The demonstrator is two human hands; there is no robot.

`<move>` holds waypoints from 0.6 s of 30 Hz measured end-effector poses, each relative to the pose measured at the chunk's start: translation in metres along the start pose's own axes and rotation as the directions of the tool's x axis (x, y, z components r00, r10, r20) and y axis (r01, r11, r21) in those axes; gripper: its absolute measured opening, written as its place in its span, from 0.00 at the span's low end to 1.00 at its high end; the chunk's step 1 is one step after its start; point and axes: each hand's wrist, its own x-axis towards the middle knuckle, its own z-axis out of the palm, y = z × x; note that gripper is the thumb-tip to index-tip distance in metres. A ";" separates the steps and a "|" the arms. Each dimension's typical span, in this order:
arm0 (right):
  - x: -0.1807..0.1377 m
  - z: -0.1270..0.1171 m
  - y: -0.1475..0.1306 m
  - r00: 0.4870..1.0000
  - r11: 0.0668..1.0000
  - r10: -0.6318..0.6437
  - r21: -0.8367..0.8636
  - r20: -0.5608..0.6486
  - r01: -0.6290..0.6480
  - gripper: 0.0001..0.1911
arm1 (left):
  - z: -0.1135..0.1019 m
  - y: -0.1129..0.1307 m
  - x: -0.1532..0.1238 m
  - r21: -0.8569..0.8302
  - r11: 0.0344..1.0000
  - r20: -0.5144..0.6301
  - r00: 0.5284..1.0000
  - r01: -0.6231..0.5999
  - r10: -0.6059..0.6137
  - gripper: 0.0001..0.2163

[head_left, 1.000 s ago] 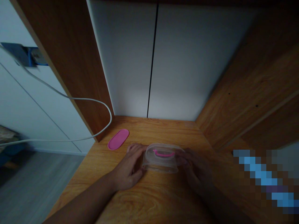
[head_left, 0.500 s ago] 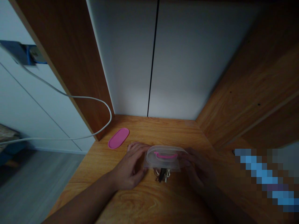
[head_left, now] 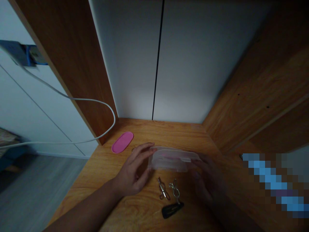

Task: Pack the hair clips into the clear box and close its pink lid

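Note:
A clear plastic box (head_left: 169, 164) with a pinkish handle showing faintly through it is tilted over the wooden surface. My left hand (head_left: 137, 167) grips its left end, thumb below and fingers above. My right hand (head_left: 207, 177), dark and slightly blurred, closes on its right end. Just in front of the box lie a bent-wire metal clip (head_left: 163, 189) and a second metal clip (head_left: 175, 189). Nearer to me rests a black snap hair clip (head_left: 172, 210), touching or almost touching the second clip. A small dark ring-like thing (head_left: 133, 150) shows partly beside my left hand.
A pink oval lid or tray (head_left: 122, 142) lies at the back left of the wooden surface (head_left: 135, 212). A white cable (head_left: 91, 100) loops past the left wooden panel. White panels (head_left: 135, 64) stand behind, and a wooden side (head_left: 246, 106) rises at right.
The clips have dropped out of the box and spread over the wood towards me. The box has tipped further, its handle less visible. Both hands keep hold of it.

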 end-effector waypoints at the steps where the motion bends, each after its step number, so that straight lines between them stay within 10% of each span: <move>1: 0.000 0.001 0.000 1.000 1.000 0.022 0.004 -0.008 -0.022 0.24 | 0.000 0.000 0.000 0.004 1.000 -0.011 1.000 0.005 -0.005 0.25; 11: 0.006 0.015 0.005 0.987 0.979 0.149 0.132 0.063 -0.156 0.30 | 0.003 -0.007 0.001 0.004 0.999 -0.005 0.999 0.036 -0.036 0.21; 18: 0.007 0.000 -0.004 1.000 1.000 0.010 0.024 0.022 -0.011 0.21 | 0.004 -0.004 0.002 -0.012 1.000 0.032 0.999 0.017 -0.017 0.23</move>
